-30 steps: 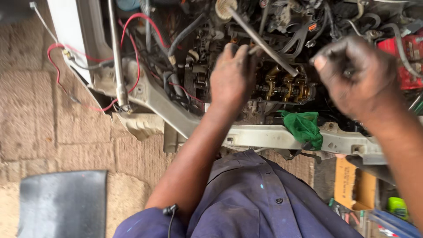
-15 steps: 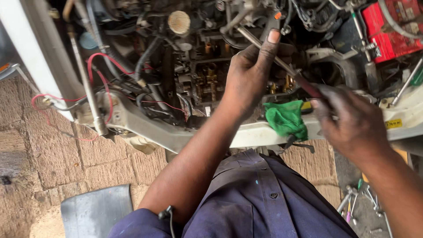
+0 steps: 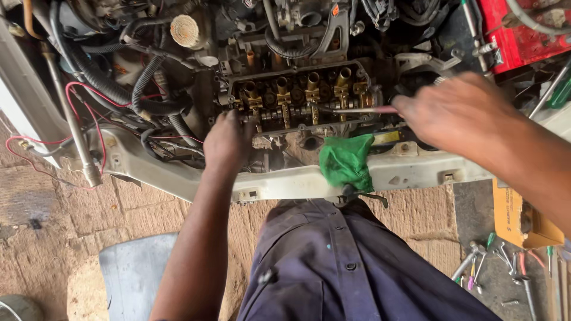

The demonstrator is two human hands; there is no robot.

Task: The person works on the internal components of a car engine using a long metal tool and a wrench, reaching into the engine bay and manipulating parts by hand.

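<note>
I look down into an open engine bay. The bare cylinder head with its brass-coloured valve gear lies in the middle. My right hand grips a screwdriver by its reddish handle, and the shaft points left onto the valve gear. My left hand rests on the front edge of the engine, just left of the cylinder head, fingers bent down with nothing seen in them. A green rag hangs over the white front crossmember between my hands.
Black hoses and red wires crowd the left of the bay. A red battery sits at the top right. Loose tools and a yellow box lie on the brick floor at right. A grey mat lies at left.
My left hand has dropped from the upper engine to its front edge. My right hand has moved up and left, bringing the screwdriver onto the valve gear. The view has shifted.
</note>
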